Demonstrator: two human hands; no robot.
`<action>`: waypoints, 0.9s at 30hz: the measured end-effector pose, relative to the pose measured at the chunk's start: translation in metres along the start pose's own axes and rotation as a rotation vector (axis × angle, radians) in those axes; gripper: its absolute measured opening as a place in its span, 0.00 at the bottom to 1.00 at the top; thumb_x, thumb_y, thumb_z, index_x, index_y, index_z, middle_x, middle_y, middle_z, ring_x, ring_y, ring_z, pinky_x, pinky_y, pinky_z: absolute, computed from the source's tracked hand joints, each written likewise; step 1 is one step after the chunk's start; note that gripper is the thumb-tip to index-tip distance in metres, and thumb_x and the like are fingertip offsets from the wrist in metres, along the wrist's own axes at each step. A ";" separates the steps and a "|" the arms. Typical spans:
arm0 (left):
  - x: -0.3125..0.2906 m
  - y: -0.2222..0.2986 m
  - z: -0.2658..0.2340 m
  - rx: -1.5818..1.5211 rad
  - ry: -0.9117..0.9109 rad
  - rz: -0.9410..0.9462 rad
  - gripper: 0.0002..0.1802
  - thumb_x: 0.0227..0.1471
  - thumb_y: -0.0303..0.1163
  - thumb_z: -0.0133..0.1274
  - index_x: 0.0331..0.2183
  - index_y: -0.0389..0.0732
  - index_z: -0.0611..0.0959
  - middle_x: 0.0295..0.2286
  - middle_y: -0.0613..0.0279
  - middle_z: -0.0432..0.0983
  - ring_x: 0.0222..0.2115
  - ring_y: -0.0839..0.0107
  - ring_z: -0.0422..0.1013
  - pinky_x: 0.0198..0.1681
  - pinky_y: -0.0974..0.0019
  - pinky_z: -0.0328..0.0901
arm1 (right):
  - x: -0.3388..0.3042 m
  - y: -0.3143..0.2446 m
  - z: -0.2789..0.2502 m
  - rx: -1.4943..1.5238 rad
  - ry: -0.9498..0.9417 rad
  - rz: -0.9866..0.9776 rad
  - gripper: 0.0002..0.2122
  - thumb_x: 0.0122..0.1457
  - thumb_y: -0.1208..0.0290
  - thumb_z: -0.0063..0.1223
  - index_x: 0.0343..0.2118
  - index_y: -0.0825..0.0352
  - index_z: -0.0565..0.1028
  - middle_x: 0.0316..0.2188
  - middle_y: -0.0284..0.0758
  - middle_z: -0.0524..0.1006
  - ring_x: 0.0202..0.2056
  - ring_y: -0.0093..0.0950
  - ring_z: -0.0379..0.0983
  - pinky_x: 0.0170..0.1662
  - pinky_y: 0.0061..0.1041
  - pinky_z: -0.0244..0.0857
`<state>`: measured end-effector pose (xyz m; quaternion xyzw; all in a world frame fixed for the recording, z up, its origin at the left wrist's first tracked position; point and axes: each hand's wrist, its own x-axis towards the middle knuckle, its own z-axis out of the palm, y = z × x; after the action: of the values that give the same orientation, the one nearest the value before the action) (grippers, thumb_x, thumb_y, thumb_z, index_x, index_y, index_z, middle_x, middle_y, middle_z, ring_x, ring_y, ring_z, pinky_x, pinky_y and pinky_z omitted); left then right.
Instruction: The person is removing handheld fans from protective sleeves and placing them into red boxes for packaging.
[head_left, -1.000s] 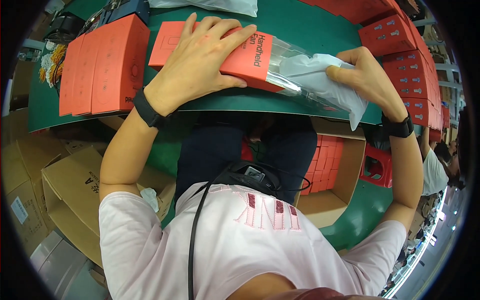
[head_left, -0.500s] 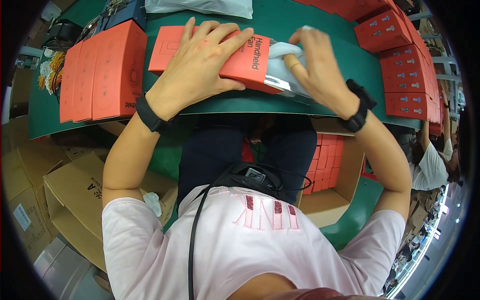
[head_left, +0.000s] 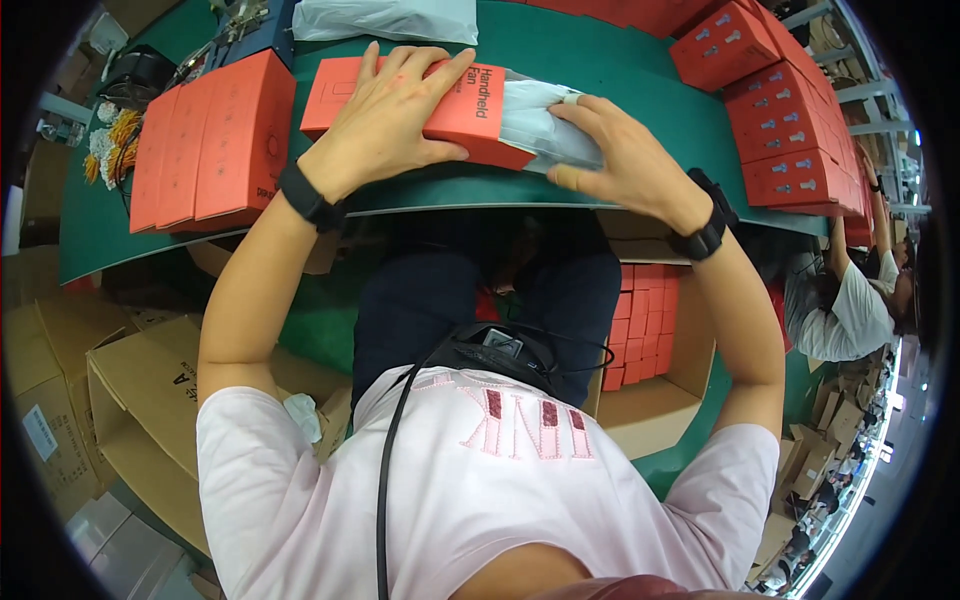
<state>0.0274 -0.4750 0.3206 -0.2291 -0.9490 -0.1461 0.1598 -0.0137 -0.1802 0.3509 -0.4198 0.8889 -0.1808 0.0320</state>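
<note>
A red cardboard box (head_left: 485, 100) for a handheld fan lies on its side on the green table. My left hand (head_left: 390, 120) grips it from above, with the fingers over the top and the thumb along the near side. Out of the box's right end sticks a bundle in pale, translucent plastic wrap (head_left: 548, 118); whatever lies inside cannot be made out. Around the outer end of this wrapped bundle my right hand (head_left: 635, 165) is curled, fingers on the far side and thumb on the near side. Light tape or a cover shows on one right fingertip.
Upright red boxes (head_left: 235, 145) stand at left beside tangled orange and white wires (head_left: 118, 140). Stacked red boxes (head_left: 785, 125) rise at right. A plastic bag (head_left: 385, 18) lies at the back. Below are a carton of red boxes (head_left: 650, 405) and an open carton (head_left: 150, 390).
My right hand has gone from pinching gathered plastic to curling round the bundle's end. The plastic looks smoother. My left hand stays on the box.
</note>
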 end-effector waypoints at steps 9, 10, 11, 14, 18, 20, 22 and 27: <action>0.006 0.031 -0.019 -0.122 0.353 0.056 0.57 0.32 0.44 0.76 0.64 0.41 0.68 0.50 0.54 0.69 0.54 0.55 0.62 0.63 0.43 0.49 | -0.071 -0.014 -0.063 0.367 0.605 0.416 0.32 0.60 0.62 0.63 0.64 0.71 0.67 0.56 0.41 0.73 0.56 0.30 0.70 0.60 0.30 0.62; 0.010 0.039 -0.017 -0.188 0.423 0.068 0.59 0.31 0.45 0.76 0.63 0.39 0.69 0.50 0.53 0.69 0.52 0.56 0.63 0.59 0.49 0.52 | -0.071 -0.025 -0.072 0.574 0.636 0.380 0.32 0.58 0.63 0.66 0.62 0.73 0.68 0.55 0.42 0.74 0.55 0.32 0.71 0.60 0.30 0.63; 0.014 0.045 -0.013 -0.241 0.495 0.056 0.60 0.30 0.45 0.77 0.63 0.38 0.68 0.49 0.54 0.69 0.51 0.56 0.63 0.58 0.51 0.53 | -0.070 -0.039 -0.083 0.779 0.659 0.338 0.32 0.55 0.65 0.69 0.60 0.75 0.69 0.55 0.43 0.75 0.55 0.34 0.72 0.59 0.31 0.63; 0.031 0.075 -0.006 -0.457 0.663 -0.024 0.64 0.28 0.45 0.79 0.64 0.36 0.66 0.48 0.53 0.67 0.50 0.54 0.63 0.57 0.54 0.58 | -0.056 -0.076 -0.114 0.476 0.766 -0.063 0.31 0.55 0.72 0.69 0.60 0.75 0.70 0.55 0.40 0.75 0.55 0.31 0.72 0.59 0.30 0.64; 0.056 0.112 0.005 -0.697 0.746 -0.068 0.68 0.30 0.44 0.80 0.67 0.37 0.58 0.50 0.51 0.63 0.52 0.54 0.61 0.58 0.54 0.61 | -0.035 -0.098 -0.161 -0.379 0.517 -0.289 0.31 0.53 0.72 0.69 0.61 0.70 0.71 0.59 0.43 0.72 0.60 0.34 0.69 0.62 0.31 0.62; 0.056 0.112 0.020 -0.818 0.717 -0.155 0.70 0.32 0.46 0.79 0.68 0.37 0.54 0.51 0.51 0.61 0.54 0.54 0.59 0.58 0.54 0.60 | -0.019 -0.094 -0.160 -0.316 0.532 -0.277 0.28 0.50 0.69 0.70 0.56 0.66 0.75 0.56 0.43 0.74 0.59 0.37 0.70 0.62 0.33 0.60; 0.054 0.106 0.034 -0.805 0.669 -0.176 0.70 0.32 0.48 0.79 0.68 0.37 0.54 0.51 0.51 0.61 0.54 0.54 0.59 0.59 0.54 0.60 | -0.016 -0.081 -0.154 -0.382 0.127 -0.036 0.24 0.51 0.66 0.70 0.51 0.65 0.78 0.51 0.42 0.76 0.57 0.37 0.70 0.64 0.36 0.57; 0.061 0.088 0.026 -0.870 0.625 -0.005 0.68 0.35 0.48 0.76 0.67 0.34 0.53 0.56 0.44 0.64 0.59 0.49 0.60 0.63 0.53 0.57 | -0.001 -0.067 -0.124 -0.493 0.018 -0.236 0.22 0.54 0.67 0.67 0.52 0.64 0.77 0.52 0.45 0.74 0.61 0.42 0.65 0.68 0.42 0.53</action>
<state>0.0121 -0.3674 0.3376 -0.2176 -0.7087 -0.5874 0.3247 0.0100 -0.1823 0.4903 -0.5139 0.8513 0.0346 -0.1002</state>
